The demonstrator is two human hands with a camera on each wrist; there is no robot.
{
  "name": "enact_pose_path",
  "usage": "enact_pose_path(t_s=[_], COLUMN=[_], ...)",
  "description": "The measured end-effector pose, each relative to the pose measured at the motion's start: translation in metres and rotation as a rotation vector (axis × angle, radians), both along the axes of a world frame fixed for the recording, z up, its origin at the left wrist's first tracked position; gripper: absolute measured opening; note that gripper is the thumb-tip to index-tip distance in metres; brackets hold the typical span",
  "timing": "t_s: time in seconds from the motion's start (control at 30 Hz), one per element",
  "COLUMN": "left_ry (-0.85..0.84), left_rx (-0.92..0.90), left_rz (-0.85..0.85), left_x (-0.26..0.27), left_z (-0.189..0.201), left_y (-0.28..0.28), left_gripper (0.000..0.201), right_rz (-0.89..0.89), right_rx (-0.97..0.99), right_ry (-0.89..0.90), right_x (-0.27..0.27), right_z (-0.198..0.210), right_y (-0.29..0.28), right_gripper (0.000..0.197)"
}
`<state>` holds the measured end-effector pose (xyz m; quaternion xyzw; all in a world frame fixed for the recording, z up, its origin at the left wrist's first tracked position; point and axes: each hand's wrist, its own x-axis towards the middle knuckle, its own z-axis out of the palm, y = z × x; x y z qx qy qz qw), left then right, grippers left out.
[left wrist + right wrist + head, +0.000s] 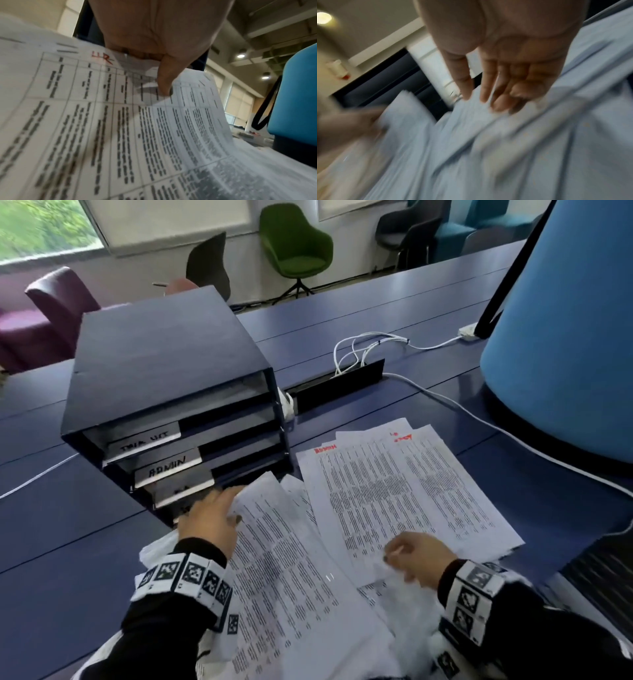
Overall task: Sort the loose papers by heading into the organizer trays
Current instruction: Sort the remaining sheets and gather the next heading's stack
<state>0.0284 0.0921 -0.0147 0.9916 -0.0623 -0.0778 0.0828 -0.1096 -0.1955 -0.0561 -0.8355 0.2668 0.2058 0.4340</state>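
A dark blue organizer (pixel 164 378) stands on the table at left, with stacked trays; one label reads ADMIN (pixel 168 470), and the lowest labels are hidden behind my hand. My left hand (pixel 214 517) pinches the top edge of a printed sheet (pixel 274 542) just in front of the lower trays. In the left wrist view the thumb (pixel 164 81) presses on that sheet (pixel 120 121), which bears a red handwritten heading. More loose papers (pixel 394 491) lie spread to the right, one headed ADMIN in red. My right hand (pixel 418 556) rests on them with its fingers (pixel 496 88) nearly straight.
A large light-blue object (pixel 565 337) on a black stand fills the right side. White cables (pixel 370 350) run from a black cable box (pixel 339 386) behind the papers. Bare blue table (pixel 68 525) lies to the left. Chairs stand beyond the table.
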Motion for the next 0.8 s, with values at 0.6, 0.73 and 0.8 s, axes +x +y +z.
enact_pose_path(t_s=[0.6, 0.73, 0.8], left_ry=[0.47, 0.442, 0.407], left_rx=[0.178, 0.063, -0.055], left_rz=[-0.16, -0.123, -0.09], left_x=[-0.009, -0.009, -0.01], left_z=[-0.041, -0.048, -0.051], left_y=[-0.043, -0.043, -0.037], left_gripper=[0.056, 0.054, 0.056], right_rz=[-0.328, -0.284, -0.25], right_rx=[-0.096, -0.158, -0.191], right_ry=[0.167, 0.165, 0.133], right_x=[0.042, 0.043, 0.042], right_z=[0.003, 0.006, 0.007], right_y=[-0.076, -0.069, -0.065], right_gripper=[0.056, 0.063, 0.058])
